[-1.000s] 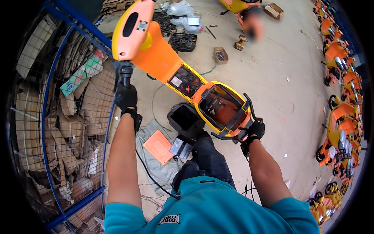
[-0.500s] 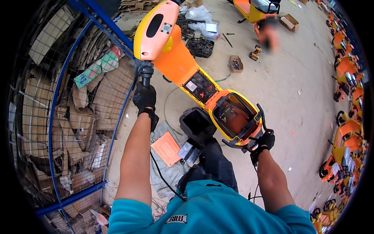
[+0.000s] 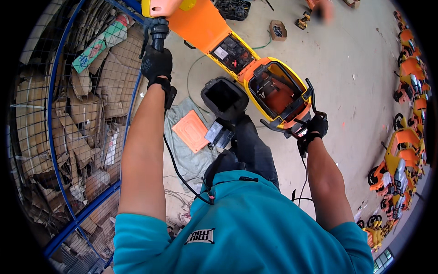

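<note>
An orange and yellow electric scooter (image 3: 200, 25) stands in front of me, its front end partly cut off by the top edge. My left hand (image 3: 156, 64), in a black glove, is wrapped round the black handlebar grip (image 3: 159, 34). My right hand (image 3: 318, 124), gloved too, is closed round the black rear grab rail (image 3: 312, 98) behind the seat opening. The scooter has no seat on, and its storage bay (image 3: 278, 91) lies exposed. Ahead of that, an uncovered compartment (image 3: 232, 52) shows wiring. Beside the scooter, near my leg, is a black open bin (image 3: 224, 97).
On a grey sheet (image 3: 178, 157) at my left lie an orange panel (image 3: 195, 131) and a dark boxy part (image 3: 220, 134). A blue mesh cage (image 3: 55, 82) of flattened cardboard borders the left. Further off are a small parts box (image 3: 278, 30), a cordless drill (image 3: 302, 21) and parked scooters (image 3: 401, 155).
The view has tipped toward me, so the scooter sits higher in the picture and its front is cut off. Both hands keep their hold on the handlebar grip and the grab rail.
</note>
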Action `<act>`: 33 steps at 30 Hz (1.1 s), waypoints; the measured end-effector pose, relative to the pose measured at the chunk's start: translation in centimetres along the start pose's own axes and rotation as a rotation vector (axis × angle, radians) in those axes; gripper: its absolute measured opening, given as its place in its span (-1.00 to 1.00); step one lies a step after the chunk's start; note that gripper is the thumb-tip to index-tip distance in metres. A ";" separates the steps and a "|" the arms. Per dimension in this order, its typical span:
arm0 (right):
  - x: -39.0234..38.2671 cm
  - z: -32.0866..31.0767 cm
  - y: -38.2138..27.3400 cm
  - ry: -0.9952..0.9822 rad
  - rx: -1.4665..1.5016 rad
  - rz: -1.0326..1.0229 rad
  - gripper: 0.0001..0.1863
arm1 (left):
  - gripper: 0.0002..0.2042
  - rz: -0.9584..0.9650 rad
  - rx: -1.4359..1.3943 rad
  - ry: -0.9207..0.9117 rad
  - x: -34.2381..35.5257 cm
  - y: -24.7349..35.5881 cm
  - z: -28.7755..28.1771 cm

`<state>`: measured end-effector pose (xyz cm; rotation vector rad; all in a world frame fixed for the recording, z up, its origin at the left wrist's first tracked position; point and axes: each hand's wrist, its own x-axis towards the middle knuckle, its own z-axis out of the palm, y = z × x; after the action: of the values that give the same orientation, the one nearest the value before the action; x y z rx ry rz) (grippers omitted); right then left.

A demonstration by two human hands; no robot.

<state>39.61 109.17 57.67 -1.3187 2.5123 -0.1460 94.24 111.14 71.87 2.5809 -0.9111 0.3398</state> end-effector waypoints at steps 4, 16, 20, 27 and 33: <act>2.3 1.9 2.8 0.010 -0.143 -0.057 -0.73 | -0.73 0.007 0.002 -0.016 -0.2 0.6 -0.1; 0.0 -0.6 -0.1 -0.051 0.154 0.145 -0.75 | -0.75 -0.017 -0.004 -0.032 -0.1 0.4 -0.4; 0.6 0.4 0.9 0.019 0.113 0.119 -0.73 | -0.74 -0.027 0.004 -0.047 -0.3 0.7 -0.5; 0.7 0.6 0.8 -0.051 0.085 0.153 -0.64 | -0.72 -0.039 0.029 -0.056 0.1 0.0 -0.3; 0.3 0.3 0.5 -0.029 0.183 0.186 -0.66 | -0.73 -0.029 0.033 -0.055 0.2 0.2 0.3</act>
<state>39.20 109.22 57.21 -1.0054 2.5123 -0.3045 94.30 110.82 71.74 2.6429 -0.8932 0.2799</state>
